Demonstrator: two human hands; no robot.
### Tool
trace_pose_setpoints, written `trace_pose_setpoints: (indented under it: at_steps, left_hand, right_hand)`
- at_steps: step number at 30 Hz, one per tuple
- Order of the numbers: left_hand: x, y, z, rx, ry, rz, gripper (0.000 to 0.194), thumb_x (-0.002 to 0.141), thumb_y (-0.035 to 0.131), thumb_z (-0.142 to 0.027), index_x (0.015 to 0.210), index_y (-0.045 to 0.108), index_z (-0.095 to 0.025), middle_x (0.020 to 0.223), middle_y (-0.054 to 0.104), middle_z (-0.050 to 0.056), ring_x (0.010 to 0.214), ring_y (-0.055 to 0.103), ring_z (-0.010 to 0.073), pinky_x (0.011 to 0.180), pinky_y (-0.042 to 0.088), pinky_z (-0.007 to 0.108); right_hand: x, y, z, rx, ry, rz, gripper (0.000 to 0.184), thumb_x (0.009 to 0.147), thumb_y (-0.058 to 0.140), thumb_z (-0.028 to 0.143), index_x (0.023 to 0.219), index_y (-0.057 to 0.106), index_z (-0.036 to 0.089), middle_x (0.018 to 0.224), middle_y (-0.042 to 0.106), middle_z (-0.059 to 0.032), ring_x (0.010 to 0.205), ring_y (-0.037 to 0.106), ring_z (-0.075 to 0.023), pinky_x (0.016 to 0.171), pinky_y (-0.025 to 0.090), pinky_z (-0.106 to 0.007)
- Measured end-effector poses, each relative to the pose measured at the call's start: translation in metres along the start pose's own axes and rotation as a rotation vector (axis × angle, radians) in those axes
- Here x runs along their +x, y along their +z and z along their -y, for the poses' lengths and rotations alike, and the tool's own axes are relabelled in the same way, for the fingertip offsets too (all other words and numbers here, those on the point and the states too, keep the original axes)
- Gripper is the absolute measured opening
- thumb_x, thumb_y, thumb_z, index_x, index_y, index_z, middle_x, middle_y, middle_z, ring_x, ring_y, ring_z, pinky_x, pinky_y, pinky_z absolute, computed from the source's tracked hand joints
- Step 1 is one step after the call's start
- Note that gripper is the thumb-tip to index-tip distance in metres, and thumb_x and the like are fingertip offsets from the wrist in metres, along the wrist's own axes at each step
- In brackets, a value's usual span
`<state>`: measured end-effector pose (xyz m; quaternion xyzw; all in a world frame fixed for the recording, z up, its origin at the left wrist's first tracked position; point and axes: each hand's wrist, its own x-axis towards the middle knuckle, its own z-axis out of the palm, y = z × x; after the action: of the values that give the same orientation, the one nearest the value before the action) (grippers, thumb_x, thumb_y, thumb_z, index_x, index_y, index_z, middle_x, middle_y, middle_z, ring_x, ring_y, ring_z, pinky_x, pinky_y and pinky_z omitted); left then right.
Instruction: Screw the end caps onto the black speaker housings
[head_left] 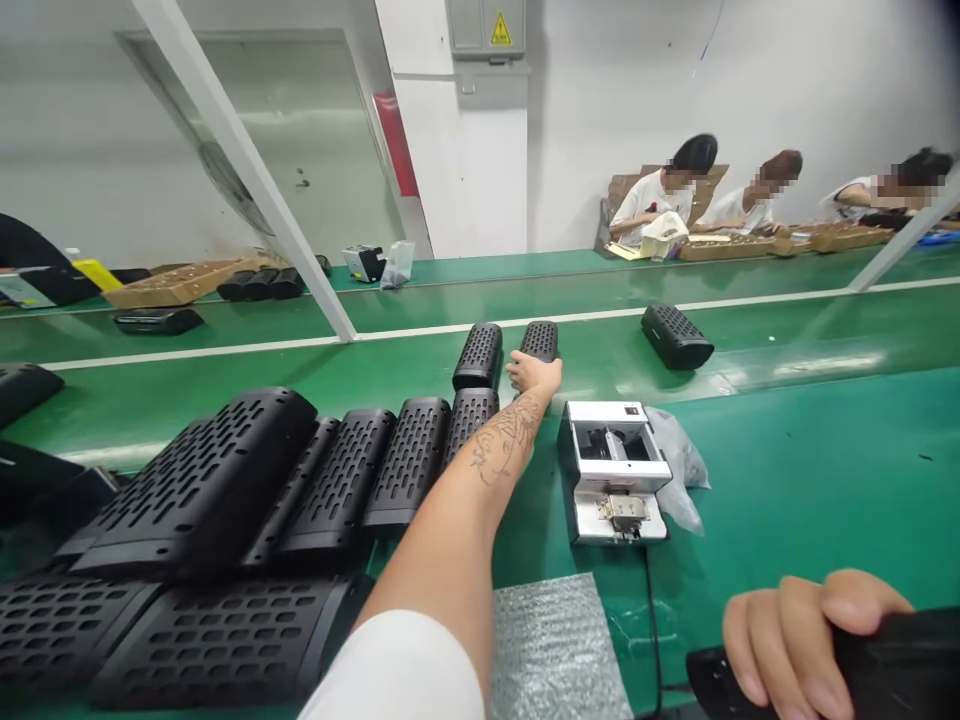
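Here, in the head view, the 2 hands are held well apart. The left hand (534,375) is stretched across the green conveyor belt (787,480) near the middle of the view and lies against a black perforated casing (538,342); whether that casing is clasped cannot be told. The right hand (810,640), at 4 o'clock, is curled around a black casing (904,655). A row of matching casings (300,480) is laid out at 8 o'clock. A white open fixture (615,470) is placed at 4 o'clock, and a sheet of silver bubble wrap (555,650) at 5 o'clock. 3 co-workers (742,195) are seen at 2 o'clock. A reach appears to be in hand; a firm closing of the left fingers would seem to be called for.
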<state>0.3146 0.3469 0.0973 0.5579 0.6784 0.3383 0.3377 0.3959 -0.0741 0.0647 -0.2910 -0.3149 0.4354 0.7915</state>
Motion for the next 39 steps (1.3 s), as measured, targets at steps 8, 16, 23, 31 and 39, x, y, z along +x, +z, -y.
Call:
trace_pose_setpoints:
  at_steps: [8, 16, 23, 31, 39]
  left_hand:
    - [0.088, -0.064, 0.009, 0.299, 0.143, 0.057, 0.064, 0.115, 0.091, -0.049, 0.169, 0.072, -0.023, 0.178, 0.068, 0.018, 0.157, 0.073, 0.041, 0.129, 0.067, 0.068]
    - [0.109, -0.107, 0.03, 0.328, 0.033, 0.099, 0.052, 0.119, 0.087, -0.049, 0.162, 0.076, -0.022, 0.165, 0.076, 0.015, 0.143, 0.08, 0.0348, 0.12, 0.073, 0.06]
    - [0.059, -0.218, 0.013, 0.151, 0.349, 0.089, 0.115, 0.085, 0.113, -0.037, 0.187, 0.06, -0.026, 0.18, 0.073, 0.013, 0.162, 0.075, 0.0343, 0.141, 0.059, 0.044]
    - [-0.121, -0.373, 0.093, 0.444, 0.869, 0.343, 0.142, 0.07, 0.113, -0.073, 0.195, 0.05, -0.048, 0.163, 0.085, -0.001, 0.132, 0.091, 0.0404, 0.127, 0.075, 0.055]
    - [-0.249, -0.301, 0.224, 0.556, 1.183, 0.376, 0.122, 0.081, 0.102, -0.032, 0.193, 0.054, -0.048, 0.17, 0.079, 0.015, 0.139, 0.087, 0.0493, 0.107, 0.08, 0.065]
  right_hand:
    - [0.024, 0.009, -0.006, -0.176, -0.034, -0.043, 0.085, 0.076, 0.085, 0.114, 0.114, 0.09, 0.038, 0.063, 0.063, 0.0036, 0.043, 0.056, -0.0198, 0.049, 0.052, -0.037]
    - [0.024, 0.032, 0.001, -0.275, -0.204, -0.113, 0.088, 0.081, 0.076, 0.117, 0.117, 0.092, 0.038, 0.063, 0.067, 0.0033, 0.045, 0.061, -0.0203, 0.049, 0.054, -0.037]
    - [0.076, 0.058, -0.006, -0.251, -0.401, 0.007, 0.068, 0.089, 0.096, 0.094, 0.121, 0.095, 0.034, 0.064, 0.074, 0.0013, 0.044, 0.062, -0.0223, 0.048, 0.059, -0.041]
    - [0.119, 0.07, -0.042, -0.406, -0.361, 0.038, 0.075, 0.082, 0.101, 0.096, 0.101, 0.082, 0.027, 0.062, 0.074, 0.0032, 0.042, 0.064, -0.019, 0.043, 0.054, -0.033]
    - [0.113, 0.065, -0.05, -0.497, -0.306, 0.072, 0.074, 0.086, 0.094, 0.1, 0.097, 0.075, 0.028, 0.061, 0.07, 0.0051, 0.044, 0.061, -0.0178, 0.045, 0.051, -0.033]
